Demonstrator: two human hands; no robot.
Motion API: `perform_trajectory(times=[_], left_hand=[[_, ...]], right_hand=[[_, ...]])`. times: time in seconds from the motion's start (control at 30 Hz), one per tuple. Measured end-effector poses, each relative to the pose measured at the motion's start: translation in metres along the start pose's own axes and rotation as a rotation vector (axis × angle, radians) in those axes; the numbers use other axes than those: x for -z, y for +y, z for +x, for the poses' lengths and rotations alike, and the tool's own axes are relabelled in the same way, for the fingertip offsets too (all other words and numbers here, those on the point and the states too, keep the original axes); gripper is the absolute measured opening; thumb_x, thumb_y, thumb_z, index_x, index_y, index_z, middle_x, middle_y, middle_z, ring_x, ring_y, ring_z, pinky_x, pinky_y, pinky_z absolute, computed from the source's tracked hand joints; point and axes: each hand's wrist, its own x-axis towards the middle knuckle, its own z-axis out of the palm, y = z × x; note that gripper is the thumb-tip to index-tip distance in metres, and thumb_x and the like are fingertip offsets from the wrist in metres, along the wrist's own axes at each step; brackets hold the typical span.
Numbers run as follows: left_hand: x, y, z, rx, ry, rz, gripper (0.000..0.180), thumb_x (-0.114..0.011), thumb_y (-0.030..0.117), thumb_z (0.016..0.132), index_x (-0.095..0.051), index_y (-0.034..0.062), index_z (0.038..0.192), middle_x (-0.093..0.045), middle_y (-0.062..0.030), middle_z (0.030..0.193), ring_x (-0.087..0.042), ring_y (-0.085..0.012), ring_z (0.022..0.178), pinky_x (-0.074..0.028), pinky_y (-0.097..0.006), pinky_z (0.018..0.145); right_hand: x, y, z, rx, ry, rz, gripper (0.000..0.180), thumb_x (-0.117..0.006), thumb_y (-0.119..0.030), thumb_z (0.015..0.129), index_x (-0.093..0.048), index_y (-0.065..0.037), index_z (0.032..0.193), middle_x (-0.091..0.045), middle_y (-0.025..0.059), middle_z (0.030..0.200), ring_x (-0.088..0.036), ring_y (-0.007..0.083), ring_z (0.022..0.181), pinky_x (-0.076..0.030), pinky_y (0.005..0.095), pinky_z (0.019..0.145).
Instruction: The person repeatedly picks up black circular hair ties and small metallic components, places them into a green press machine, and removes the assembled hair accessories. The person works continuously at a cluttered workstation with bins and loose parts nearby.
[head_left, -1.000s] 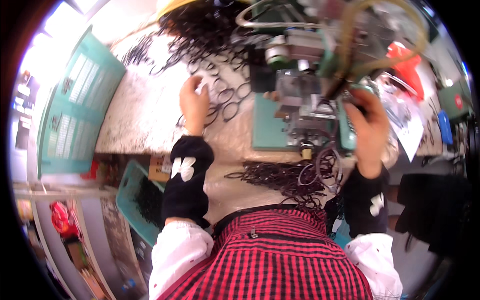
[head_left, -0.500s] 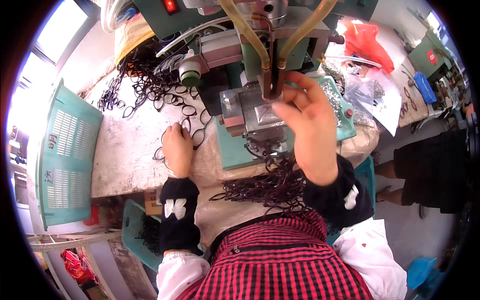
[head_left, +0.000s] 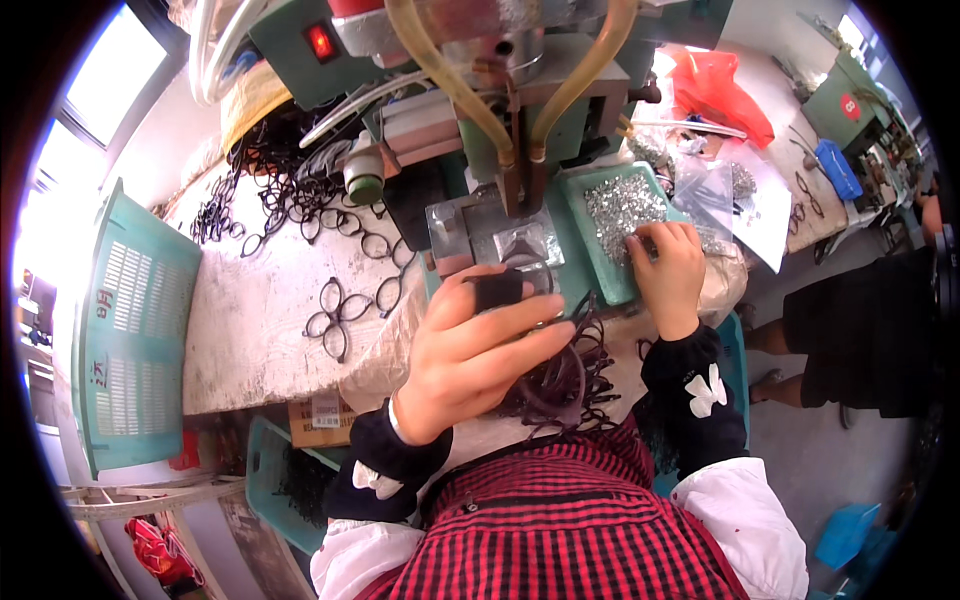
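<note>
My left hand [head_left: 470,360] is in front of the machine's metal fixture [head_left: 468,232], with a black band round one finger. A dark purplish eyeglass frame [head_left: 556,400] shows under its curled fingers and seems held there, though the grip is hidden. My right hand [head_left: 672,275] reaches into a green tray [head_left: 608,284] with its fingertips pinched at a heap of small silvery metal parts [head_left: 618,205]. Whatever is between those fingertips is too small to make out. Two dark electrode-like bars [head_left: 521,185] hang above the fixture.
Black eyeglass frames [head_left: 340,312] lie on the worktable, with a bigger heap [head_left: 285,190] farther back. A green crate [head_left: 135,320] stands at the left. Yellowish hoses [head_left: 440,70] curve down the machine. Another person's legs [head_left: 780,335] show at the right.
My left hand has left the frames on the left of the table and come to the fixture. My right hand has moved from the electrode bars to the tray of metal parts.
</note>
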Motion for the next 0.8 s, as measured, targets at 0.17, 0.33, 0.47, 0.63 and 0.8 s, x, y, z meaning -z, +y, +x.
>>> perform_trajectory(times=[0.17, 0.33, 0.47, 0.63, 0.8], left_hand=[[-0.008, -0.004, 0.002, 0.011, -0.035, 0.005, 0.039, -0.071, 0.003, 0.069, -0.078, 0.0118, 0.106, -0.074, -0.0044, 0.114, -0.068, -0.0254, 0.095, -0.054, -0.049, 0.097], [-0.008, -0.008, -0.005, 0.029, -0.032, -0.043, 0.037, -0.071, 0.006, 0.077, -0.076, 0.013, 0.113, -0.072, -0.0044, 0.121, -0.065, -0.0231, 0.087, -0.054, -0.048, 0.101], [-0.017, -0.007, -0.022, 0.054, -0.016, -0.101, 0.042, -0.072, 0.005, 0.079, -0.071, 0.0103, 0.12, -0.067, -0.0074, 0.132, -0.066, -0.029, 0.109, -0.048, -0.051, 0.108], [0.005, 0.043, -0.062, 0.176, 0.055, 0.236, 0.042, -0.076, 0.008, 0.079, -0.071, 0.0131, 0.12, -0.069, -0.0108, 0.129, -0.064, -0.0313, 0.123, -0.049, -0.051, 0.107], [0.097, 0.03, -0.1, 0.699, 0.742, 0.621, 0.017, -0.064, 0.002, 0.095, -0.068, -0.0009, 0.111, -0.072, -0.015, 0.119, -0.066, -0.0289, 0.113, -0.046, -0.037, 0.102]], right_hand=[[0.005, 0.005, 0.029, 0.093, 0.05, 0.041, 0.009, -0.078, -0.013, 0.08, -0.072, -0.008, 0.085, -0.067, 0.0093, 0.087, -0.061, 0.0335, 0.092, -0.049, 0.0442, 0.08], [-0.013, -0.007, 0.018, 0.212, 0.03, 0.066, 0.009, -0.075, -0.011, 0.081, -0.073, -0.007, 0.09, -0.067, 0.0122, 0.106, -0.062, 0.0357, 0.106, -0.05, 0.0443, 0.09], [-0.028, -0.017, 0.029, 0.348, -0.111, -0.096, 0.008, -0.068, -0.009, 0.085, -0.066, -0.006, 0.092, -0.063, 0.0131, 0.11, -0.059, 0.0365, 0.108, -0.05, 0.0483, 0.085], [-0.024, -0.003, 0.031, 0.243, -0.046, 0.015, 0.012, -0.066, -0.003, 0.089, -0.072, -0.005, 0.099, -0.065, 0.0124, 0.094, -0.061, 0.035, 0.096, -0.049, 0.0431, 0.082], [-0.013, 0.005, 0.017, 0.036, -0.038, 0.235, 0.016, -0.068, -0.004, 0.091, -0.076, -0.006, 0.105, -0.07, 0.0111, 0.094, -0.066, 0.0287, 0.09, -0.051, 0.0362, 0.081]])
